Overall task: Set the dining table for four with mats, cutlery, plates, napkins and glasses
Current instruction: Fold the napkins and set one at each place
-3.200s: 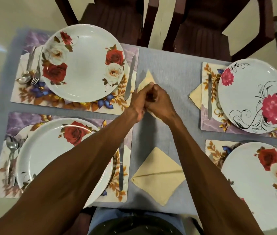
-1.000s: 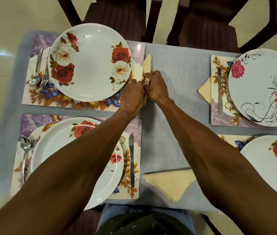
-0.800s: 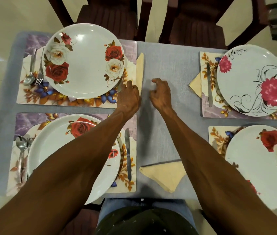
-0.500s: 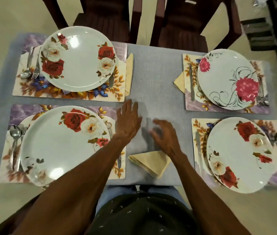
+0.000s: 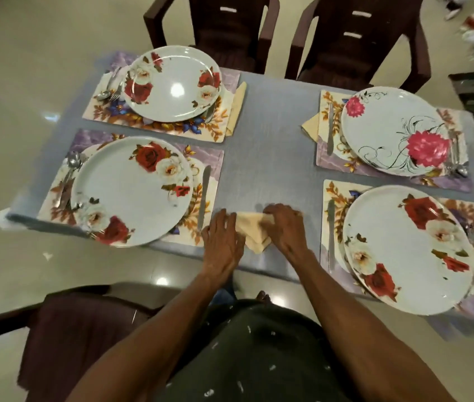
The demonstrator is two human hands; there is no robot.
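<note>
- Both hands are on a folded yellow napkin (image 5: 254, 232) lying on the grey surface (image 5: 270, 146) near its front edge, between the two near mats
- Left hand (image 5: 221, 242): flat, palm down, fingers (image 5: 220, 220) spread and extended over the napkin's left part; pressing rather than gripping, nothing enclosed
- Right hand (image 5: 283, 227): fingers curled down onto the napkin's right part; whether they pinch the cloth or only press it, cannot tell
- The napkin's lower corner sticks out between the hands, pointing at the front edge
- Near-left mat (image 5: 206, 158) carries a rose plate (image 5: 131, 192), a knife (image 5: 203, 195) right of the plate, spoon and fork left of it
- Far-left mat has a plate (image 5: 172, 82) with a second napkin (image 5: 237, 107) along its right edge
- Far-right mat has a pink-flower plate (image 5: 395, 132), a knife (image 5: 330, 129) and a third napkin (image 5: 311, 126) poking out from under its left edge
- Near-right plate (image 5: 407, 250) sits with a knife (image 5: 331, 236) to its left; no napkin seen at this place
</note>
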